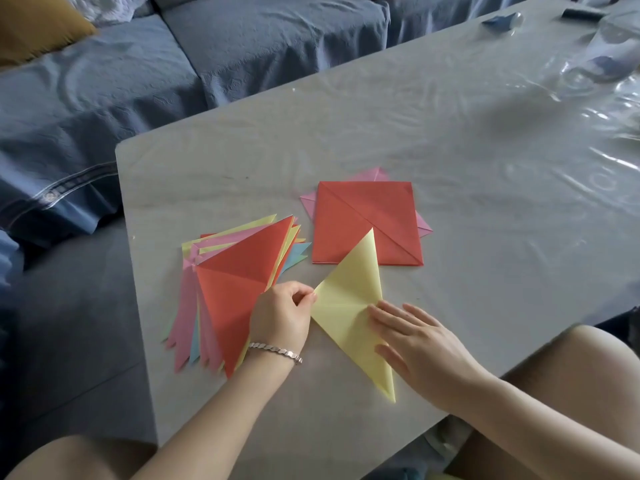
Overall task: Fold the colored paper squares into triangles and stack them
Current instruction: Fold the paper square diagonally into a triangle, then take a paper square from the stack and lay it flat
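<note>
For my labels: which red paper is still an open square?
The red square lying on pink sheets. The other red paper is a triangle topping the fanned stack, by the left hand that pinches the yellow paper.

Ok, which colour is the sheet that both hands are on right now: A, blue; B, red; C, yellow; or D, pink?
C: the right hand lies flat on the yellow paper, while the left hand pinches that sheet's left corner.
</note>
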Tool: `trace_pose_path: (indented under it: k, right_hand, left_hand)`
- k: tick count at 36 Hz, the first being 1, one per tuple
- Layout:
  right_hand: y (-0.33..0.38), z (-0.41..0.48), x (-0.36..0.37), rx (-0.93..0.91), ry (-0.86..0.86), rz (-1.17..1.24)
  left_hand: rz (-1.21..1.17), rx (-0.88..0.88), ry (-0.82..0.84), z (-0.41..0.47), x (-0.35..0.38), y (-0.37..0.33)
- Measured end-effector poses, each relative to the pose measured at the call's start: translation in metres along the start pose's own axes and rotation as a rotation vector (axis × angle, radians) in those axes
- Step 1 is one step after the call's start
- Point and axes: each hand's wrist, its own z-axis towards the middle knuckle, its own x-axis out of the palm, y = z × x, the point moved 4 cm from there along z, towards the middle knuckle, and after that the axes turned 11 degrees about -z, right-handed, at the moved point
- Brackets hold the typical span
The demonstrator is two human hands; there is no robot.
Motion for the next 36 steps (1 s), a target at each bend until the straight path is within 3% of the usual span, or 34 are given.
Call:
trace_pose_path:
  k: [14, 23, 36]
  right_hand:
    - [-0.037, 0.075, -0.003, 0.228, -0.125, -0.006]
    - [-0.048, 0.088, -0.008, 0.184, 0.070, 0.051]
    - [-0.023, 0.018, 0.005, -0.095, 0.249, 0.039]
  left_hand:
    - [-0.004, -0.001, -0.008, 0.004, 0.002, 0.006]
    - [0.017, 0.002, -0.024, 0.002, 0.003, 0.006]
    - [0.015, 0.022, -0.033, 0.001, 0.004, 0.006]
